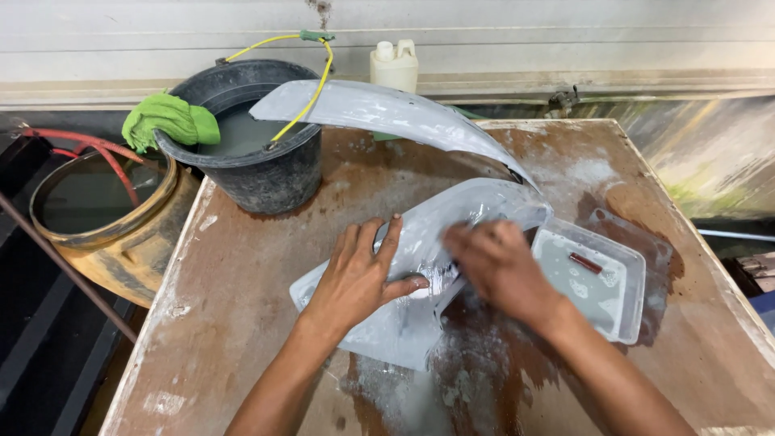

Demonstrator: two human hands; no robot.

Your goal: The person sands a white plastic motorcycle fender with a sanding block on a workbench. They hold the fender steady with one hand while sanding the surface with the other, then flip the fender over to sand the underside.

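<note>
A grey curved body panel (404, 315) lies on the wet brown table (242, 323), its long arched end (387, 109) rising toward the bucket. My left hand (359, 270) rests flat on the panel, fingers spread, pressing it down. My right hand (496, 266) is blurred and curled over the panel's middle, just right of the left hand; whatever it grips is hidden under the fingers. Grey slurry and water cover the panel and the table around it.
A black bucket (266, 173) of grey water with a yellow handle stands at the back left, a green cloth (165, 119) on its rim. A clear shallow tray (597, 278) of water sits right of my hands. A white jug (394, 64) stands behind. A tan drum (105, 226) is off the left edge.
</note>
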